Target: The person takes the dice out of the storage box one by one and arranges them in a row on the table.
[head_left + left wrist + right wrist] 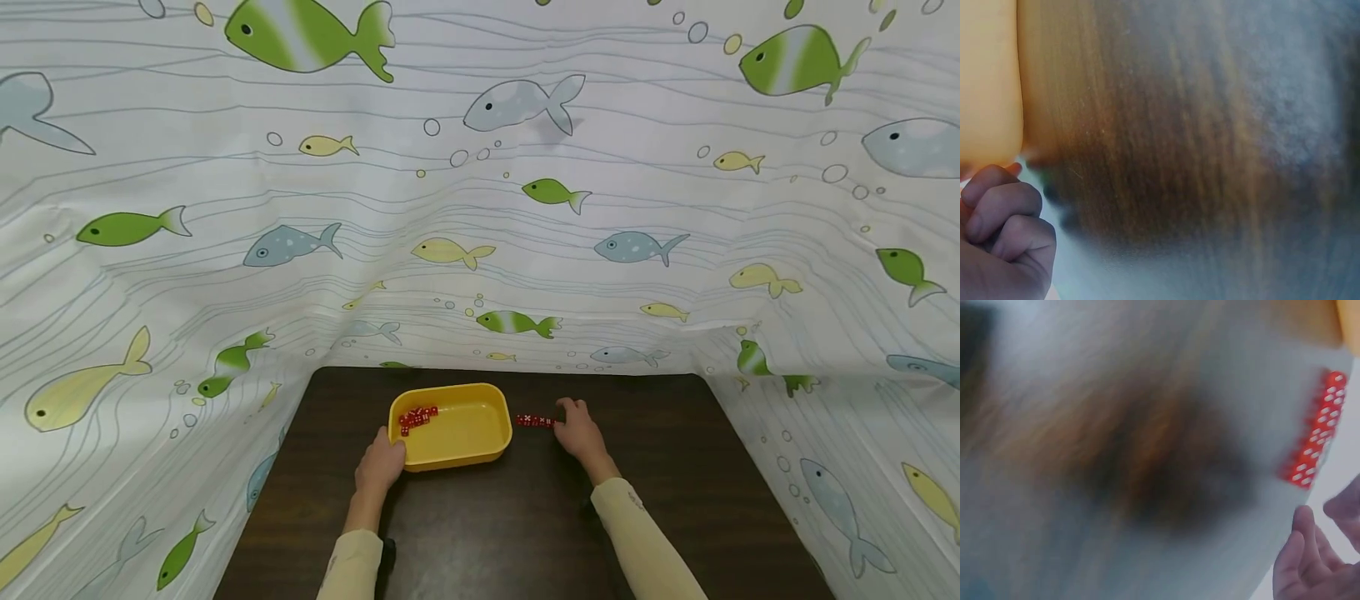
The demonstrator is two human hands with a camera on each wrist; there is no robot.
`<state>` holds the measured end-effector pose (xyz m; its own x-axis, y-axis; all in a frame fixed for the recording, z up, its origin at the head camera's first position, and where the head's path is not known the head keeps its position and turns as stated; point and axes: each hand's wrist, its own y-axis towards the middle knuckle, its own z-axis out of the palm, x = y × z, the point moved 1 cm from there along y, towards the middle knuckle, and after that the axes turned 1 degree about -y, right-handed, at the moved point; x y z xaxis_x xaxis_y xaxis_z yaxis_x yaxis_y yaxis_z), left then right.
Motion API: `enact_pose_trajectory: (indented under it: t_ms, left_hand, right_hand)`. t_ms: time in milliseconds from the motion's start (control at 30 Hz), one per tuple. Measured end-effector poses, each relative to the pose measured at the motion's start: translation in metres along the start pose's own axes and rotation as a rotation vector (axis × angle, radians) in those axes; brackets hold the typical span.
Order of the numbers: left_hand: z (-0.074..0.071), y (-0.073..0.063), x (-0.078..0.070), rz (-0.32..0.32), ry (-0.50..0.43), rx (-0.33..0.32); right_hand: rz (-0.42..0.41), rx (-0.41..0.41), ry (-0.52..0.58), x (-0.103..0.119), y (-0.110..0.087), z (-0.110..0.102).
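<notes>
A yellow plastic tray sits on the dark table, with several red dice gathered at its left end. My left hand grips the tray's front left corner; curled fingers show beside its wall in the left wrist view. Right of the tray lies a row of red dice with white pips, set side by side. At the right end of that row is my right hand. The right wrist view has its thumb and fingers spread apart near the last die, holding nothing.
A dark wood-grain table carries the tray and dice. Around its back and sides hangs a white curtain printed with fish. Part of the yellow tray shows past the far end of the dice row in the right wrist view.
</notes>
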<state>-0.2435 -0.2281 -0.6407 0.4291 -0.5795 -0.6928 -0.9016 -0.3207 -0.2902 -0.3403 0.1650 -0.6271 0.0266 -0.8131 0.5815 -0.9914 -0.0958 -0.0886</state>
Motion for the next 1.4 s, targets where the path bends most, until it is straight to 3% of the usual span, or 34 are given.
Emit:
enact_pose_trajectory:
  t_ms: [200, 400, 700, 1000, 1200, 1400]
  left_hand:
    - [-0.004, -0.001, 0.001, 0.006, 0.005, -0.003]
    - [-0.005, -0.004, 0.000, 0.005, -0.003, 0.004]
    - [-0.004, -0.001, 0.000, 0.013, -0.004, -0.008]
    - [-0.004, 0.001, -0.001, 0.019, 0.002, -0.019]
    - [-0.006, 0.001, -0.001, 0.021, -0.001, -0.023]
    - [-0.003, -0.001, 0.001, 0.015, 0.005, -0.012]
  right_hand:
    - [-0.032, -0.094, 0.046, 0.033, 0.001, 0.004]
    - [-0.103, -0.106, 0.017, 0.074, 0.003, 0.011]
    - [-0.257, -0.045, -0.020, 0.131, 0.007, 0.038]
    - [-0.244, 0.035, 0.039, 0.161, 0.010, 0.064]
    - [-0.289, 0.078, -0.021, 0.174, 0.010, 0.077]
    - [-0.248, 0.187, -0.048, 0.179, 0.008, 0.093]
